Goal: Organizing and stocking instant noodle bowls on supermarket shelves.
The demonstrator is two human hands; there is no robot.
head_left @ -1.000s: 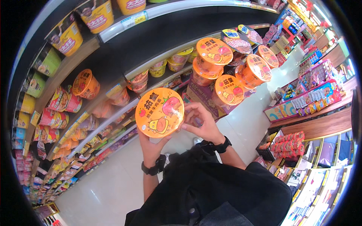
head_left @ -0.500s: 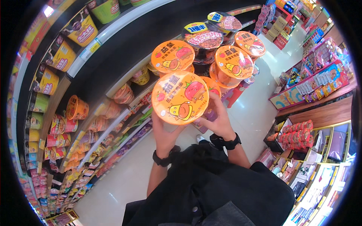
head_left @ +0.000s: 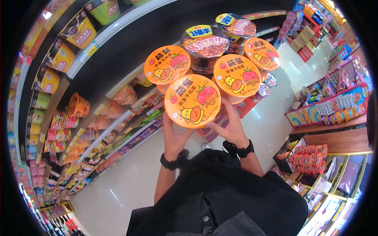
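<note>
An orange instant noodle cup [head_left: 192,101], its lid printed with a tomato and a cartoon figure, is held up in front of me. My left hand [head_left: 174,135] grips its near left side and my right hand [head_left: 232,126] its right side. The undersides of both hands' grip are hidden by the cup. Just beyond it stand matching orange cups: one at the left [head_left: 167,65], one at the right [head_left: 237,75] and one farther right [head_left: 262,54]. Behind them are dark-lidded noodle bowls [head_left: 204,42], one pair stacked farther back [head_left: 236,26].
Shelves of noodle cups and packets [head_left: 63,137] run along my left, with a white shelf edge [head_left: 114,31] above. Pale tiled floor [head_left: 118,188] lies below. A snack display [head_left: 327,98] and a rack of red packets [head_left: 309,157] stand at the right. Cartons [head_left: 303,41] sit far back.
The held cup has shifted slightly right in view, still between both hands. The cups beyond it appear lower and a little farther left, and the held cup now hides the small orange one behind it.
</note>
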